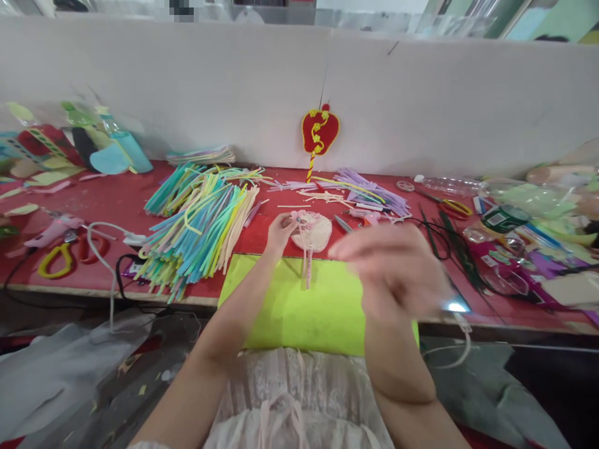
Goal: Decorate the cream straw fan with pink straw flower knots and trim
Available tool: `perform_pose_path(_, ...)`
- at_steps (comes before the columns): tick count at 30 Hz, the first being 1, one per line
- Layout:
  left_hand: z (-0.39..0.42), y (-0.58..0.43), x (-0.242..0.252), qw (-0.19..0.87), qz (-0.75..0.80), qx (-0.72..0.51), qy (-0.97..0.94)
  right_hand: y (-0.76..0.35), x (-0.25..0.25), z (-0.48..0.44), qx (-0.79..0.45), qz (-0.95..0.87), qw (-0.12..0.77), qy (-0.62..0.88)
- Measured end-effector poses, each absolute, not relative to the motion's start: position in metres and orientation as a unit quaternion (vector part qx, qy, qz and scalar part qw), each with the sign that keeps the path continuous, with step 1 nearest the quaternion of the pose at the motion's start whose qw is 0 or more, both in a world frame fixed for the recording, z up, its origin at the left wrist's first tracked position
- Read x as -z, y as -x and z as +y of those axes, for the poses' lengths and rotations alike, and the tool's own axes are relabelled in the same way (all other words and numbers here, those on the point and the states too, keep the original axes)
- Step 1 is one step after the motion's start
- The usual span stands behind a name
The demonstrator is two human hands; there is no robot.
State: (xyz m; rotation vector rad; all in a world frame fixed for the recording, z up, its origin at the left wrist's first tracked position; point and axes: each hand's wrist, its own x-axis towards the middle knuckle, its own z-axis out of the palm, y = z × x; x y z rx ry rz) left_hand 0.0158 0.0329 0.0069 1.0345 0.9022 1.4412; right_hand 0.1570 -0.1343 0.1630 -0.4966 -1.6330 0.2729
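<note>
A round cream fan [319, 234] made of pipe cleaners lies at the front middle of the red table, its twisted pink-and-white handle [309, 271] pointing toward me over a yellow-green sheet [299, 312]. At the fan's upper left edge, my left hand [281, 229] pinches a small pink pipe-cleaner flower [298, 217]. A pale pink strand [304, 249] hangs down from there beside the handle. My right hand [397, 268] is raised in the air to the right of the fan, apart from it. Motion smears its fingers, so their grip does not show.
Bundles of pastel pipe cleaners [187, 231] lie on the left, purple ones [374, 190] behind. A red heart-shaped fan [320, 132] stands against the white partition. Yellow-handled pliers [56, 260] and a pink glue gun [56, 229] lie left; scissors [456, 207] and bottles [498, 221] right.
</note>
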Motion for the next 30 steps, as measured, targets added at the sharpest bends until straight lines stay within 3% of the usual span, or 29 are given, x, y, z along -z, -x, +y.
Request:
perform_pose_path(3, 0.030, -0.018, -0.006, 0.549, 0.392, -0.587, -0.448, -0.161, -0.121, -0.057, -0.204, -0.621, 0.678, 0.336)
perform_pose_path(6, 0.029, -0.018, -0.006, 0.549, 0.405, -0.574, -0.453, -0.169, -0.066, -0.001, -0.338, -0.529, 0.622, 0.468)
perform_pose_path(10, 0.027, -0.018, -0.006, 0.556, 0.407, -0.546, -0.475, -0.173, -0.020, 0.021, -0.387, -0.513, 0.586, 0.493)
perform_pose_path(18, 0.024, -0.022, -0.004, 0.543, 0.394, -0.500, -0.548, -0.167, -0.011, 0.014, -0.400, -0.550, 0.563, 0.470)
perform_pose_path(30, 0.021, -0.020, -0.011, 0.473, 0.413, -0.527, -0.572, -0.168, -0.009, 0.013, -0.415, -0.536, 0.563, 0.473)
